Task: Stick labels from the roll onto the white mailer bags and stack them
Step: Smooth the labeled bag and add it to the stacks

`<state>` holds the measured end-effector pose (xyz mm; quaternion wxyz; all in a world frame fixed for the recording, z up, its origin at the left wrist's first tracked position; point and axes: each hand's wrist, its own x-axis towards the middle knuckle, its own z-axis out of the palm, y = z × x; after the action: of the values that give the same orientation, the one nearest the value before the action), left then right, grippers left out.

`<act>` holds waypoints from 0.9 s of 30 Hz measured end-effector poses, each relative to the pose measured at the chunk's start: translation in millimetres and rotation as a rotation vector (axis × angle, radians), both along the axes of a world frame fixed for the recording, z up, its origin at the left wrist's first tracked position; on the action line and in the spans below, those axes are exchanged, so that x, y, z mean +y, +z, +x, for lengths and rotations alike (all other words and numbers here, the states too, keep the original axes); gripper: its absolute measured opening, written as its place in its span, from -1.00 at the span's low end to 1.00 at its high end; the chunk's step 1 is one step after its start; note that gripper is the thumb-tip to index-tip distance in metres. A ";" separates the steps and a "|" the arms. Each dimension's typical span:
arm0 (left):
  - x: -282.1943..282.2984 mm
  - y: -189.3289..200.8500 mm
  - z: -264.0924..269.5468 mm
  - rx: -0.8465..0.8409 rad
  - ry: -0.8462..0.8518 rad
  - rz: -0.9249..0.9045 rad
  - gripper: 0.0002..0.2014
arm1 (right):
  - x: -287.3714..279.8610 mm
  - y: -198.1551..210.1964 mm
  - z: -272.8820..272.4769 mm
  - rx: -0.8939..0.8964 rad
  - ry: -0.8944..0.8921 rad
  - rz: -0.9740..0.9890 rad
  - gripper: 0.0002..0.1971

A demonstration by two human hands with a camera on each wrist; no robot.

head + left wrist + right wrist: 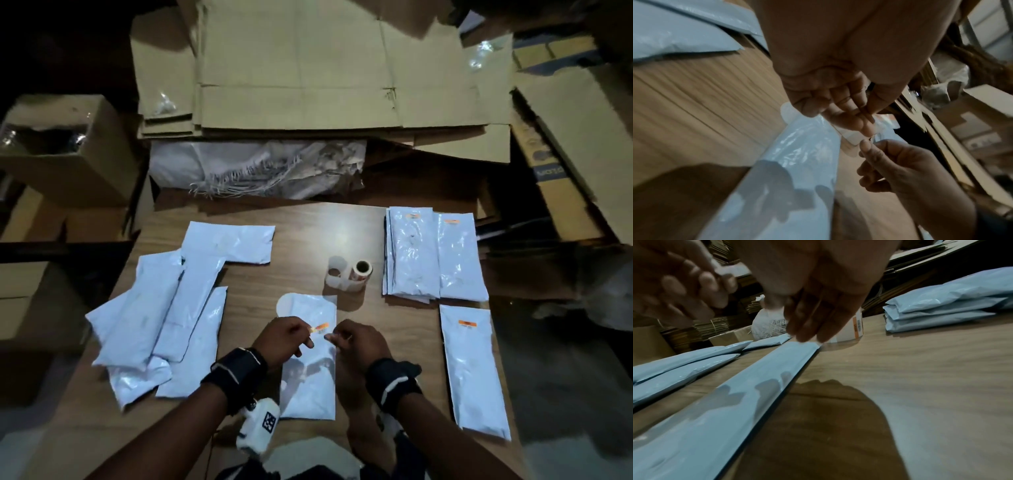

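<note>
A white mailer bag (308, 370) lies lengthwise at the table's near middle. Just above its upper half, my left hand (307, 334) pinches a small label (320, 326) with an orange stripe between thumb and fingers. My right hand (331, 337) pinches the label's other end, where a pale backing strip (849, 136) hangs. The left wrist view shows the left hand (869, 120) and the right hand (866, 147) almost touching over the bag (797, 162). The label roll (360, 270) stands behind the bag, with a curl of spent backing (337, 275) beside it.
Unlabelled white bags (164, 315) lie in a loose pile at the left. A stack of labelled bags (414, 253) sits at the back right, and one labelled bag (474, 373) lies at the near right. Flattened cardboard (325, 68) and boxes (68, 150) surround the table (308, 226).
</note>
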<state>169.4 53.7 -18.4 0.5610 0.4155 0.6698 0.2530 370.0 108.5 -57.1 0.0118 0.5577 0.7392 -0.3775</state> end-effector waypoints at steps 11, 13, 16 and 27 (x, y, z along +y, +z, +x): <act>-20.6 -31.9 -15.8 0.417 -0.255 0.078 -0.94 | -28.1 -1.8 -26.9 0.523 -0.396 -0.379 -0.84; -16.5 -32.8 -17.2 0.474 -0.282 0.103 -0.90 | -26.0 -4.0 -30.8 0.515 -0.391 -0.385 -0.85; -6.9 -33.2 -20.2 0.499 -0.280 0.104 -0.86 | -20.6 -7.9 -34.6 0.516 -0.438 -0.370 -0.86; 27.4 -47.5 -17.9 0.245 0.025 -0.028 -0.81 | 1.0 -12.3 -53.5 0.535 -0.561 -0.388 -0.95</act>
<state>151.5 81.1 -65.9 0.4775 0.4269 0.7421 0.1978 316.4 109.4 -69.4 -0.1787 0.6071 0.4513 -0.6292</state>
